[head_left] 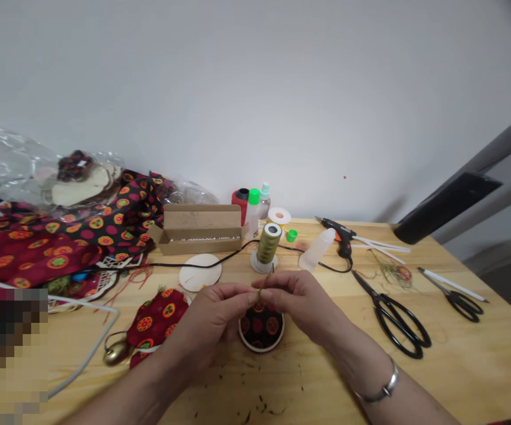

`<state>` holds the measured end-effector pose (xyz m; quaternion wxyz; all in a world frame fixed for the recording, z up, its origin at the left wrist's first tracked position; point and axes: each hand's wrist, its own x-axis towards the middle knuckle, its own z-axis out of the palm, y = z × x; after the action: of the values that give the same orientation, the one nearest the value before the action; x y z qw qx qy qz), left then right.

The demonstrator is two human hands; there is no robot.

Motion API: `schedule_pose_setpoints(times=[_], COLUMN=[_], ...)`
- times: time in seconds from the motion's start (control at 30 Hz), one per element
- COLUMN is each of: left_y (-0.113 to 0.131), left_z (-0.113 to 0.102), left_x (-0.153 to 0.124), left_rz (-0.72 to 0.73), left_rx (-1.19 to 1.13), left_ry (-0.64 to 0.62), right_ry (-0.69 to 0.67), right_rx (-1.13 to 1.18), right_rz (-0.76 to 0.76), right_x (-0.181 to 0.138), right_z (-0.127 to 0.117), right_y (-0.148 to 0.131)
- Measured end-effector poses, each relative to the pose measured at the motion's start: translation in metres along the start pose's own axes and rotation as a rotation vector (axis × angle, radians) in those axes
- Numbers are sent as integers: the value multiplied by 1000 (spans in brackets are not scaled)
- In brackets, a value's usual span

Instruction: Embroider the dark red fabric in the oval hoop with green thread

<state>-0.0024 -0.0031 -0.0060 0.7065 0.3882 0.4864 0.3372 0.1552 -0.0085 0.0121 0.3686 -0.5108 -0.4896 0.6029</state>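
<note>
My left hand [224,307] and my right hand [300,301] meet in front of me, thumbs and fingertips pinched on a short length of olive-green thread [263,287]. Directly beneath the fingertips is a round piece covered in black patterned fabric [262,329] with a white rim; its top edge is partly hidden by my fingers. Just behind my hands stands a cone of olive-green thread [268,245]. Left of my left wrist lies a red patterned fabric piece [158,319], with a brass bell [117,352] beside it.
Large black scissors [392,319] and smaller scissors [459,302] lie on the right. Behind are a glue gun [339,232], a white bottle [317,251], an open cardboard box [202,233] and a pale disc [200,271]. Patterned cloth [61,236] is heaped on the left.
</note>
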Motion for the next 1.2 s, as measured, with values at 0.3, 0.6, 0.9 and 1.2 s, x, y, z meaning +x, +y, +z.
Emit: schedule_pose_setpoints(times=[0.3, 0.6, 0.9, 1.2], left_y=[5, 6, 18, 7], left_z=[5, 3, 2, -3], left_x=[-3, -3, -6, -6], left_rz=[-15, 39, 209, 606], left_rx=[-38, 54, 251, 668], left_ry=[14, -7, 165, 297], right_ry=[130, 230, 274, 361], right_rx=[-86, -364, -399, -385], right_rz=[-47, -251, -292, -263], right_x=[3, 0, 4, 7], right_z=[4, 6, 1, -2], right_y=[2, 6, 9, 6])
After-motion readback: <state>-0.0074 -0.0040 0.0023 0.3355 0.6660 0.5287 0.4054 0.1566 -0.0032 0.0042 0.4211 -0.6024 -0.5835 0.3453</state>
